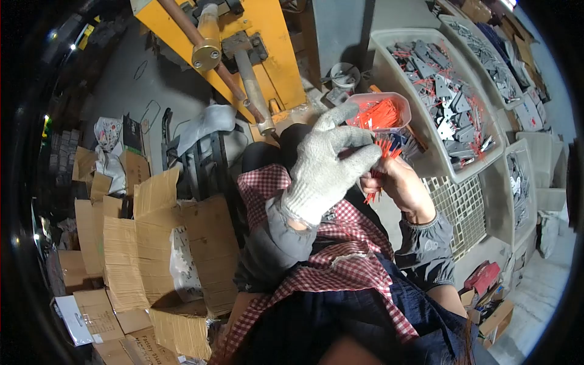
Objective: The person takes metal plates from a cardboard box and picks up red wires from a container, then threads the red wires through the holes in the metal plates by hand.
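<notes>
My left hand [331, 161], in a pale knitted glove, is raised over my lap, its thumb and fingertips close to the red strips. Whether anything sits between its fingertips is too small to tell. My bare right hand [398, 184] is wrapped round a bunch of thin red strips [387, 146], whose ends stick out above and below the fist. Just beyond the hands, a clear plastic tub [404, 109] holds more red strips [378, 114].
Large bins with grey metal parts [447, 100] stand at the right, a plastic grid crate [460, 213] below them. A yellow machine [274, 39] is ahead. Open cardboard boxes [143, 249] lie at the left, and a small white bucket [345, 76] sits near the bins.
</notes>
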`<action>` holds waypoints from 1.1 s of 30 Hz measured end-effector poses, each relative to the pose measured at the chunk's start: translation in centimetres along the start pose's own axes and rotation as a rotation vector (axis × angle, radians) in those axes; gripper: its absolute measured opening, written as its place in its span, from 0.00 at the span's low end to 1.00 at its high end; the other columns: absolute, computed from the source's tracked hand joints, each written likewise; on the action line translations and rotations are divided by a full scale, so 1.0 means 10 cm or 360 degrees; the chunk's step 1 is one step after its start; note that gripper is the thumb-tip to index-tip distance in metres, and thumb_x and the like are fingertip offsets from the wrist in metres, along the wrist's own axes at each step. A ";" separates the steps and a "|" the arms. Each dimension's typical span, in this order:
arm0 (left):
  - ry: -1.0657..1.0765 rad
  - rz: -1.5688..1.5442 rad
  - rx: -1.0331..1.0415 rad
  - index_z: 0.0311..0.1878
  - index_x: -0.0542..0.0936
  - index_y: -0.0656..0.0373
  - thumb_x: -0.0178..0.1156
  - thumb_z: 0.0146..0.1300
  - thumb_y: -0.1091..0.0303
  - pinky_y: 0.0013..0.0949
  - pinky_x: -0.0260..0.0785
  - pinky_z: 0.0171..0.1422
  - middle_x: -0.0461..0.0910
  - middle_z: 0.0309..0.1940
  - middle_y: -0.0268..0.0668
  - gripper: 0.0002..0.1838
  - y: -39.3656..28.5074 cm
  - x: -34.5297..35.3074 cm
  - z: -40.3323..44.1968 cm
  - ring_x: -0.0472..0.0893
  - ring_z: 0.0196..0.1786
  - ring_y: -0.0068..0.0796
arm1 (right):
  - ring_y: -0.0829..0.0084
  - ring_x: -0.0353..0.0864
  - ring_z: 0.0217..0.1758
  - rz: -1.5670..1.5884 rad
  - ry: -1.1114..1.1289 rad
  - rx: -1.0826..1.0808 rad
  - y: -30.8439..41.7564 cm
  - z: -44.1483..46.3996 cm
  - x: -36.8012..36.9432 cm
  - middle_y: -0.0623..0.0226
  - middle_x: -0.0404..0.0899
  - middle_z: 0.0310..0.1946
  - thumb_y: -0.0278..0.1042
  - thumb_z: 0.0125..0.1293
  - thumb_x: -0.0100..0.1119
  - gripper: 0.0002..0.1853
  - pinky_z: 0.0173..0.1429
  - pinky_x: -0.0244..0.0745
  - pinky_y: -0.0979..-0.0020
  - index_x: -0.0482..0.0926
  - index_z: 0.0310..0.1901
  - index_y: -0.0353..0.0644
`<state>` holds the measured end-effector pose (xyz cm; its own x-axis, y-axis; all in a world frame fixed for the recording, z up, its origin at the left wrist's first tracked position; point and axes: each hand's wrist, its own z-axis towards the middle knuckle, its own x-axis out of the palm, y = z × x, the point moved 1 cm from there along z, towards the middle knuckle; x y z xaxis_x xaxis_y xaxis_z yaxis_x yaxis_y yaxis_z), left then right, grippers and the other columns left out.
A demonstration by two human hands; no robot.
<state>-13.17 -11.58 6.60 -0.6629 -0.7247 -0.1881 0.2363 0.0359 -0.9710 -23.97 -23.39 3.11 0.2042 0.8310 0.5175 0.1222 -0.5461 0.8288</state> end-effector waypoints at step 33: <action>0.0373 -0.0954 -0.0343 0.40 0.79 0.68 0.61 0.63 0.74 0.26 0.74 0.38 0.82 0.28 0.37 0.07 -0.11 -0.65 -0.54 0.81 0.31 0.24 | 0.93 0.62 0.24 -0.1182 0.0067 -0.0493 0.47 -0.04 0.56 0.86 0.68 0.21 0.30 0.62 0.66 0.12 0.30 0.56 0.85 0.83 0.45 0.37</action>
<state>-12.98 -3.24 8.09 -0.7772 -0.4947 0.3888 -0.3510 -0.1719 -0.9204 -22.62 -21.29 9.93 0.1382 0.9721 -0.1897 -0.0646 0.1999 0.9777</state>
